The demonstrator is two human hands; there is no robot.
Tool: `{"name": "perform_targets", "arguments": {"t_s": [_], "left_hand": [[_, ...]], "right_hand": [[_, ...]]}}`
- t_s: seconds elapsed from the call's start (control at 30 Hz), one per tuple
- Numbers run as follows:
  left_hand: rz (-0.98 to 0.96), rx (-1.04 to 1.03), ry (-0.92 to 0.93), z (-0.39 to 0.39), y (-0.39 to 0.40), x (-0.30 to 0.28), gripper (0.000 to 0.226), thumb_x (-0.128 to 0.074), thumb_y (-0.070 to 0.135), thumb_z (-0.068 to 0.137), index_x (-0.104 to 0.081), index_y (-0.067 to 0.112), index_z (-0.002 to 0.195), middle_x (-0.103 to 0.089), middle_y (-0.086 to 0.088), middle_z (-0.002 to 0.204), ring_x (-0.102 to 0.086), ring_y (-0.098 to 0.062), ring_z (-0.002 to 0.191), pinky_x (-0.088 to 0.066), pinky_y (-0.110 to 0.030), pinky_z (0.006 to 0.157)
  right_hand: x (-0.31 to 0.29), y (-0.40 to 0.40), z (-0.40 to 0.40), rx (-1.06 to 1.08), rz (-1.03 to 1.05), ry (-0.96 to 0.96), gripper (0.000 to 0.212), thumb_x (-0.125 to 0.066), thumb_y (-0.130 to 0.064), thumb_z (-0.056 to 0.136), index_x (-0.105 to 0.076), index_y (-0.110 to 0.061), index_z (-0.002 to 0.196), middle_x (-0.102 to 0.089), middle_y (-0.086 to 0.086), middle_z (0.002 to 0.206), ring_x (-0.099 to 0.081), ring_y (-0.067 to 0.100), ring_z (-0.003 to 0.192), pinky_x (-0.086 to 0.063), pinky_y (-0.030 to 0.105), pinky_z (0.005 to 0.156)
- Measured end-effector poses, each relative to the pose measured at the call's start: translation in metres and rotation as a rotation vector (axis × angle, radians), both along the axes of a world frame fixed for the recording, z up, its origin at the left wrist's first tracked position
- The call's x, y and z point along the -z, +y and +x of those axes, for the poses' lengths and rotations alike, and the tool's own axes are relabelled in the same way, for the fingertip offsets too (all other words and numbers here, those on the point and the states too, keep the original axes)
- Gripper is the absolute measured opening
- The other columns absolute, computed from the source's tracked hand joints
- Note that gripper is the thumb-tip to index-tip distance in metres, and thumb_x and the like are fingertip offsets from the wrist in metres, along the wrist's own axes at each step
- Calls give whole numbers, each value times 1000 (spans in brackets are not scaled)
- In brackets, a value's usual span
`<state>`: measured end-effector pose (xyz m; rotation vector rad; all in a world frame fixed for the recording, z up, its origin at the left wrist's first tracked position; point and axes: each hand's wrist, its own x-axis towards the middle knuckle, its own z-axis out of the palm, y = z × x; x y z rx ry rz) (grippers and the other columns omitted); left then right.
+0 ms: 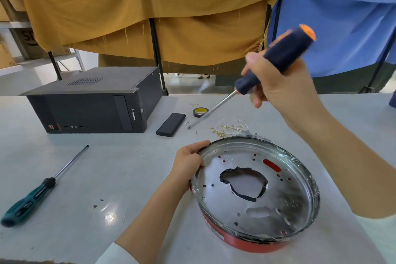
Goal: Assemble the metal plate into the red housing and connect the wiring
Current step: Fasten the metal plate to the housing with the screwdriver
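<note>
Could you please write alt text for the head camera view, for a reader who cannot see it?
A person's left hand grips the rim of a round metal plate seated in a red housing on a grey table, while the right hand holds a dark blue, orange-tipped screwdriver raised above it. A green-handled screwdriver lies to the left.

The metal plate (252, 188) at lower right is shiny bare steel, scuffed dull in patches, its central hole edged in matt black tape. Beneath it the red housing (246, 240) looks like smooth painted metal. The table (107, 178) is glossy grey. At upper right, a screwdriver (267, 66) has a matt dark handle and polished shaft. Ochre cloth (128, 6) hangs rough-edged, frayed.
</note>
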<state>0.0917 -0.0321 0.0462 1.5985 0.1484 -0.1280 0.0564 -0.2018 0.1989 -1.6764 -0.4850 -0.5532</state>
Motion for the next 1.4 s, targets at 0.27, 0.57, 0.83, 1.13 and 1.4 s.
{"name": "perform_targets", "arguments": {"t_s": [0.27,0.57,0.83,1.13,1.4], "left_hand": [[-18,-15,-15,4,4,2,61,-38,-20,80,-70,18,115,-72,3,92,-65,-3,53,-49,-16,48],[-123,72,92,24,18,11,24,-55,23,96,-73,23,111,-75,2,108,-70,-17,91,-57,-27,76],[702,-166,-231,115,23,40,34,-55,22,97,-59,13,129,-63,-1,117,-56,-14,102,-36,-18,82],[960,-139,-259,164,7,61,22,-58,29,95,-68,15,108,-71,-3,109,-62,-24,108,-48,-35,92],[521,-200,-329,144,7,49,12,-59,22,96,-67,12,97,-66,4,89,-56,-8,77,-40,-4,63]], "right_hand": [[84,-32,25,-93,-276,156,15,-68,-14,86,-62,-26,93,-64,2,72,-66,24,54,-55,33,49],[146,-53,65,-166,-792,235,46,-52,4,78,-49,-41,91,-54,-26,78,-48,6,69,-43,31,70],[156,-55,75,-162,-850,236,43,-58,2,83,-54,-36,103,-50,-22,81,-47,-9,69,-40,5,68],[159,-57,76,-169,-841,230,37,-62,-2,85,-62,-27,112,-51,-21,85,-46,-9,71,-42,9,72],[161,-54,72,-183,-807,276,45,-61,-3,78,-46,-43,92,-53,-13,79,-53,12,71,-43,28,64]]}}
